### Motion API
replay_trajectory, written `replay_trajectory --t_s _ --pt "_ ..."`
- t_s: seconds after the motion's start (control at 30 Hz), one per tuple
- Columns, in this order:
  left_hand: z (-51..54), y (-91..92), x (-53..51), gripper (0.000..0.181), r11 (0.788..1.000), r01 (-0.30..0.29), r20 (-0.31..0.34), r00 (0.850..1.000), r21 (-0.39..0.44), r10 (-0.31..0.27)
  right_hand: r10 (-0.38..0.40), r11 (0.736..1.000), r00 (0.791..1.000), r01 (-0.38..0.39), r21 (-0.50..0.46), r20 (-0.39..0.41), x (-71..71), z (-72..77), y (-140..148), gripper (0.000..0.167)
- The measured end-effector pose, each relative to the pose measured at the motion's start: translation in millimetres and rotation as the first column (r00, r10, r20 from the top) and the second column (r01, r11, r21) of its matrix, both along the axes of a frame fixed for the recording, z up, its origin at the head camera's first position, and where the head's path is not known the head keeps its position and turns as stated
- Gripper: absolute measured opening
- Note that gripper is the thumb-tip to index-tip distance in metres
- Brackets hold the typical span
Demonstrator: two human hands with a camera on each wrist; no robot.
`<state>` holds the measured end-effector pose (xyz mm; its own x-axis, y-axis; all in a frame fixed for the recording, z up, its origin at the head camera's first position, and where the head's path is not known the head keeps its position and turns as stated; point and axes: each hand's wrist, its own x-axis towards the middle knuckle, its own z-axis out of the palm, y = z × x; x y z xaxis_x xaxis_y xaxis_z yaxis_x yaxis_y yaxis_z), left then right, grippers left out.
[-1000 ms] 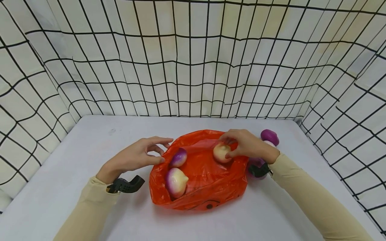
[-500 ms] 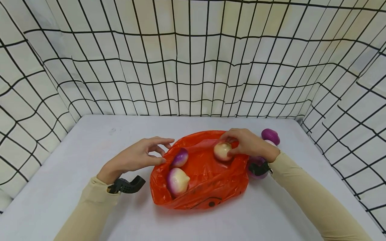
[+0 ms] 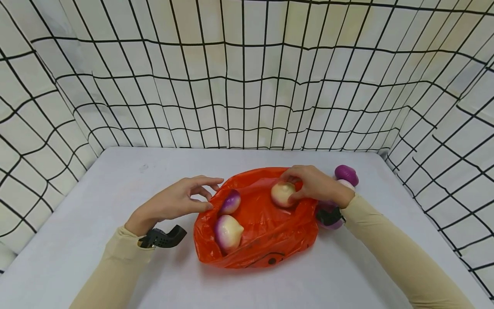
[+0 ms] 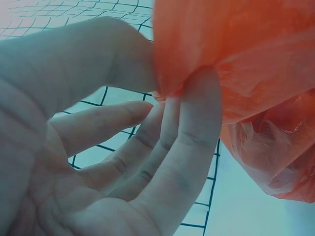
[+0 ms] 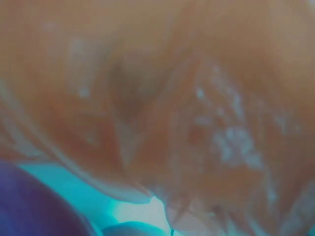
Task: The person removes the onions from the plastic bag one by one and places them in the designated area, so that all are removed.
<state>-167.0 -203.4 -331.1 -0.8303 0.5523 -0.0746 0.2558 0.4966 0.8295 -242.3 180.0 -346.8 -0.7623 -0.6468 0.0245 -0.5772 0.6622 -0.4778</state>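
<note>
Round, glossy cream-yellow onion [image 3: 281,194] sat inside the crinkled red plastic bag [image 3: 258,219], toward its right end. It lay directly left of my right hand [image 3: 316,185], the nearer one, which gripped it; long axis unclear. My left hand [image 3: 173,199] pinched the bag's left edge, well apart from it.

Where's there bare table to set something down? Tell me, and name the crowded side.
Bare: the white table left of the left hand, towards the net; the stretch before the red bag, between the sleeves. Crowded: right of the bag, where purple pieces lie close by the right hand.
</note>
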Motion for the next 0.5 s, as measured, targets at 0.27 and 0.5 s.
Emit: replay_trajectory --t_s 0.27,0.5 --pt "-0.5 -0.5 -0.3 0.062 1.0 -0.006 -0.008 1.0 -0.012 0.006 -0.009 1.0 1.0 0.01 -0.025 0.023 -0.5 -2.8 -3.7 0.05" --pt "-2.0 0.0 -1.1 0.061 1.0 0.005 -0.012 1.0 -0.016 -0.005 -0.014 0.999 0.998 0.016 -0.044 0.055 3.6 -2.8 -7.3 0.05"
